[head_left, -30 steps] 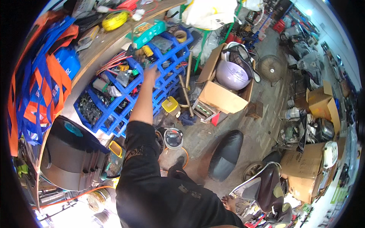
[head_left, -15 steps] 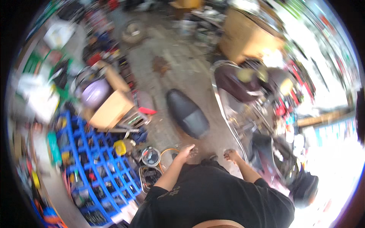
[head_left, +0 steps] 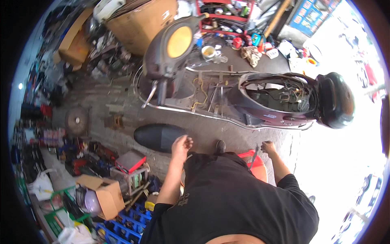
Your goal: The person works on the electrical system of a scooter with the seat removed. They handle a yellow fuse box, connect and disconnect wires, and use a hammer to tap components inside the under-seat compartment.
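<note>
My left hand (head_left: 182, 145) hangs over the near end of a long black scooter seat (head_left: 159, 136) lying on the floor. Its fingers are loosely curled and slightly apart, with nothing seen in them. My right hand (head_left: 268, 148) is out to the right, half curled, and also seems to hold nothing. Just left of it a thin dark strip (head_left: 254, 157) crosses a red plastic stool (head_left: 260, 172); the strip looks apart from the fingers. Ahead stands a dark maroon scooter (head_left: 260, 110), its seat opening bare, with wires (head_left: 293, 94) showing inside. Neither hand touches it.
Left of me are a cardboard box (head_left: 109, 199), a red-topped case (head_left: 131, 162) and blue crates (head_left: 122, 231). Farther off stand a large carton (head_left: 142, 26) and a red shelf (head_left: 223, 18). A round wheel-like part (head_left: 77, 120) lies on the floor at far left.
My view has swung to the right, bringing the whole scooter in front of me. The seat now appears farther left, beside my left hand. The red stool has come into view.
</note>
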Available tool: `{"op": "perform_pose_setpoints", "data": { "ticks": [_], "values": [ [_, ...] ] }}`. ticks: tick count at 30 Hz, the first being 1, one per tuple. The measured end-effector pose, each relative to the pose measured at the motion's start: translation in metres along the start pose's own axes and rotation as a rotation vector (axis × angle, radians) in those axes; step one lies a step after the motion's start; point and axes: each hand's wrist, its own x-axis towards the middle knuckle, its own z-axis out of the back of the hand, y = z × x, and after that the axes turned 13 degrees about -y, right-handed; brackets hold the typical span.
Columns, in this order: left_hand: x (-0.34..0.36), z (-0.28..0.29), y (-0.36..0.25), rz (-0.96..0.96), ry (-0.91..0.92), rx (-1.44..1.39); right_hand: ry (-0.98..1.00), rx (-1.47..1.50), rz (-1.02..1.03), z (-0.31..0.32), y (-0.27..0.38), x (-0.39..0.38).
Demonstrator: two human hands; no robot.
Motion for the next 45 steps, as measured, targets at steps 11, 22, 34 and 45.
{"op": "perform_pose_setpoints", "data": {
  "ticks": [11, 22, 34, 45],
  "values": [
    [0.039, -0.194, 0.044, 0.1, 0.597, 0.779, -0.145, 0.217, -0.353, -0.004, -0.095, -0.078],
    [0.112, -0.361, 0.042, 0.143, 0.698, 0.881, -0.44, 0.494, -0.317, 0.015, -0.041, -0.092],
    [0.09, -0.459, 0.166, 0.039, 0.668, 0.963, -0.437, 0.282, 0.091, 0.151, 0.039, 0.041],
    [-0.016, -0.615, 0.317, -1.19, 0.947, 1.211, -0.628, -0.185, 0.724, 0.314, 0.182, 0.252]
  ]
}}
